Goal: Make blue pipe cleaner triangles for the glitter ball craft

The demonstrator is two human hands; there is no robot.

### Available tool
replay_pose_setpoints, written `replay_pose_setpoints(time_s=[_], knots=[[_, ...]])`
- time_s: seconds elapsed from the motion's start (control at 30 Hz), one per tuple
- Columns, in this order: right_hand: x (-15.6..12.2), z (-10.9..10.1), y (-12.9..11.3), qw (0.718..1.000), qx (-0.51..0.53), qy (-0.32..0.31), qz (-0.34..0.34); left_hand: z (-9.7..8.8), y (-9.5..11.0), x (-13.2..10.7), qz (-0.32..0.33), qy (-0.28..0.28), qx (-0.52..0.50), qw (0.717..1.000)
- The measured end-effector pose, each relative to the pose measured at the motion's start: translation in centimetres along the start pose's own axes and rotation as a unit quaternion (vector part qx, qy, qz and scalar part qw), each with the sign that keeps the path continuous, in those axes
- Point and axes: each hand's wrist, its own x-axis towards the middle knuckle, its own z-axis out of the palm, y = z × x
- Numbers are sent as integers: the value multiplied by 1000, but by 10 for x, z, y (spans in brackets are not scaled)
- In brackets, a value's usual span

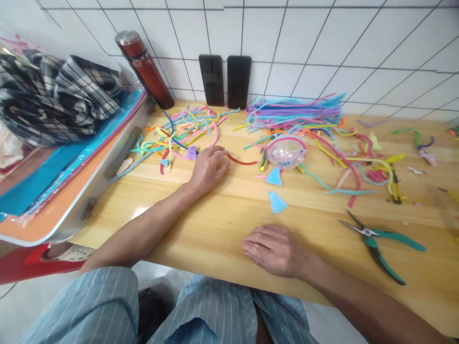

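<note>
My left hand point(210, 169) rests palm down on the table with its fingers apart and nothing visible in them. Close by its fingertips lie a small purple pipe-cleaner piece point(192, 153) and a red pipe cleaner point(244, 162). My right hand point(270, 249) lies palm down near the front edge, fingers loosely laid on the wood, with no object showing. Beyond it is a flat light-blue triangular piece point(277, 202). Farther back, another light-blue piece point(274, 176) sits just below a clear bubble-like plastic form point(287, 153) with a pink rim.
Loose pipe cleaners point(211, 128) spread along the back, beside a purple and blue bundle point(294, 113). Green-handled pliers point(385, 241) lie open at right. Two phones point(211, 80) and a red flask point(145, 71) stand by the tiled wall. A plastic bin point(82, 210) borders the left.
</note>
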Motion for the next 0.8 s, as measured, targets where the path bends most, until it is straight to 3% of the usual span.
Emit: replay_pose_setpoints(time_s=[0.27,0.4,0.5,0.57,0.67,0.8], knots=[[0,-9,15,991,-27,109,77,2,8,-6,19,13,-42,999],[-4,-25,41,962,-90,190,176,1,22,-4,20,-5,-84,996],[-3,-43,70,929,-126,227,266,5,37,3,58,-11,-75,995],[1,-54,94,914,-136,215,317,11,51,9,116,-36,-46,992],[13,-61,129,910,-149,181,342,22,72,21,198,-103,10,975],[26,-54,161,897,-147,140,393,35,84,31,196,-157,76,965]])
